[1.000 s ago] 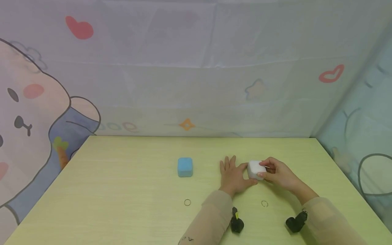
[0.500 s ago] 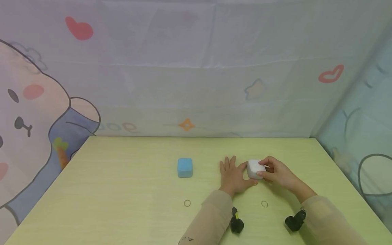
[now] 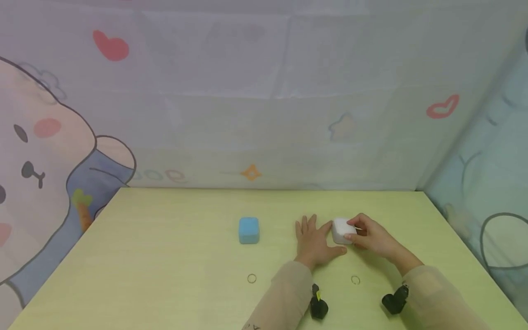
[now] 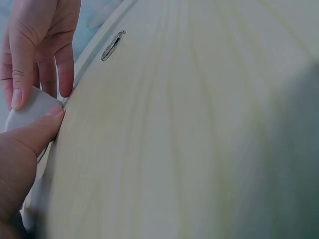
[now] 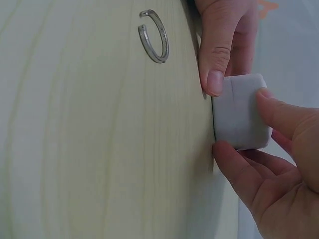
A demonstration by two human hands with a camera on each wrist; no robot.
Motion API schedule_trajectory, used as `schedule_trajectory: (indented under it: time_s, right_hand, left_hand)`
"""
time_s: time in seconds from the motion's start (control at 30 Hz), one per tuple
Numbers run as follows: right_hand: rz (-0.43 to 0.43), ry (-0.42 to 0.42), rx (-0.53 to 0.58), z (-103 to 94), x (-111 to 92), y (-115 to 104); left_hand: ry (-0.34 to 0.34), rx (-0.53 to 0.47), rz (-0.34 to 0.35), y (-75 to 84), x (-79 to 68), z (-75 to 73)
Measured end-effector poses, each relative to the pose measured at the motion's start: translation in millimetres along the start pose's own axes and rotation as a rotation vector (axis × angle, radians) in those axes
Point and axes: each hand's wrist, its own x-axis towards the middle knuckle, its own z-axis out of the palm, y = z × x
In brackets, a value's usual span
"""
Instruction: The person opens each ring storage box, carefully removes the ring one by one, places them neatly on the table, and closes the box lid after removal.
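My right hand (image 3: 373, 236) pinches the right side of a small white box (image 3: 340, 233) with rounded edges. In the right wrist view its thumb lies on one face of the white box (image 5: 241, 112), and a fingertip is at the edge below. My left hand (image 3: 312, 245) rests on the table left of the box, fingers spread and fairly straight. Its index fingertip is at the box's left corner, its thumb (image 5: 215, 82) at the near edge. A blue box (image 3: 249, 230) of similar shape stands apart to the left.
Two thin rings lie on the light wood table (image 3: 165, 256): a left ring (image 3: 251, 283) and a right ring (image 3: 359, 280). The right wrist view shows a gap in the silver right ring (image 5: 166, 42). Black wrist cameras hang by both sleeves. A printed cloth (image 3: 247, 114) stands behind.
The head view has tilted slightly, so the scene sits lower. The white box has turned a little and shifted slightly left, with my right hand still pinching it. The left hand has hardly moved.
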Motion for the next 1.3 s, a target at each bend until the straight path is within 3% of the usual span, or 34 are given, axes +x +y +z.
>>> schedule_trajectory:
  time_s: [0.43,0.93,1.3]
  right_hand:
    - [-0.003,-0.002,-0.025,-2.7,0.1,-0.5]
    - [0.002,0.012,-0.026,1.9,-10.0,-1.0]
    - [-0.01,0.007,-0.03,3.7,-12.8,-2.3]
  left_hand:
    - [0.024,0.013,-0.009,0.7,6.7,4.2]
    - [0.019,0.003,-0.017,8.3,-0.7,-0.3]
    - [0.001,0.027,0.007,4.3,-1.8,3.2]
